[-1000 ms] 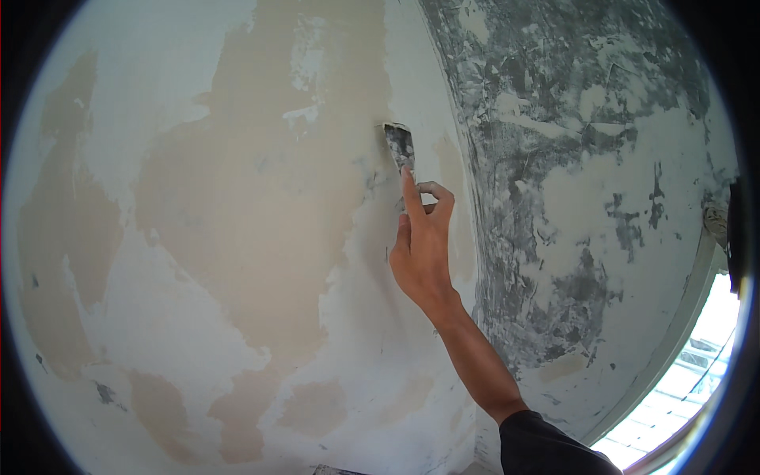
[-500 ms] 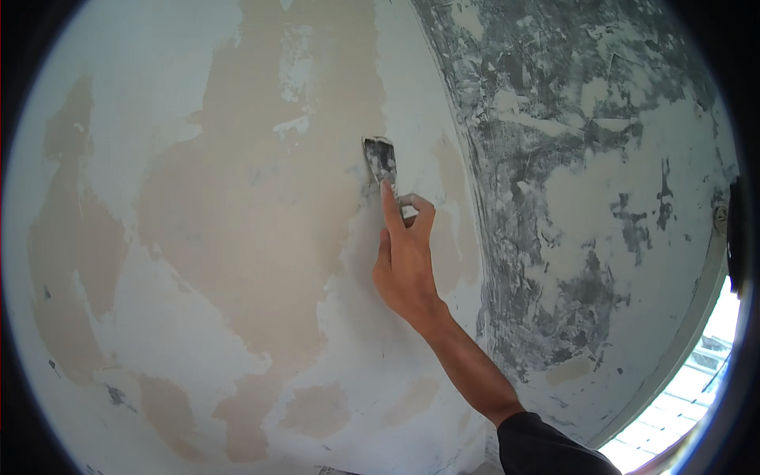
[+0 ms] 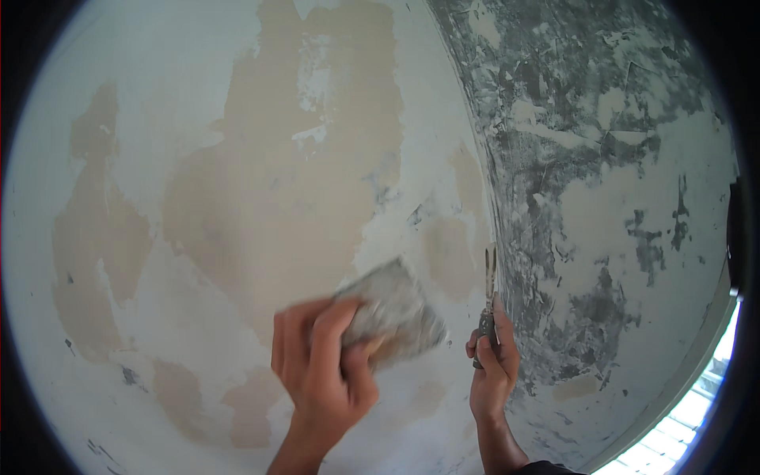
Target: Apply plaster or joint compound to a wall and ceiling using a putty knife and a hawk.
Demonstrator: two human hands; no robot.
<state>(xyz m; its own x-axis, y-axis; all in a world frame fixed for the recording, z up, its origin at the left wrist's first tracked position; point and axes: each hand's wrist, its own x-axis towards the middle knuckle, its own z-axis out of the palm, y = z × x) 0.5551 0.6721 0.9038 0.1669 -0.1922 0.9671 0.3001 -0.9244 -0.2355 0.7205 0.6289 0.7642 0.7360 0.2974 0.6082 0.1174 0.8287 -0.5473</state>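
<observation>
My left hand (image 3: 321, 364) is closed around a flat, grey, putty-smeared plate (image 3: 396, 309), possibly a wide trowel. The plate tilts in front of the wall and is slightly blurred; a bit of brownish handle shows by my thumb. To the right, my right hand (image 3: 494, 368) grips the dark handle of a putty knife (image 3: 490, 273), which points upward. Its blade is turned nearly edge-on, close to the wall's corner. A gap separates the knife from the plate.
Ahead stands a white wall (image 3: 198, 317) with beige patches (image 3: 261, 198) and small grey smears. A grey, roughly skimmed wall (image 3: 570, 198) meets it at a corner on the right. Beyond its curved edge, a bright opening (image 3: 681, 423) shows at lower right.
My right hand has pulled the putty knife down and right, off the wall patch, turning the blade edge-on. My left hand has come into view with the grey plate. Dark smears now show where the knife was.
</observation>
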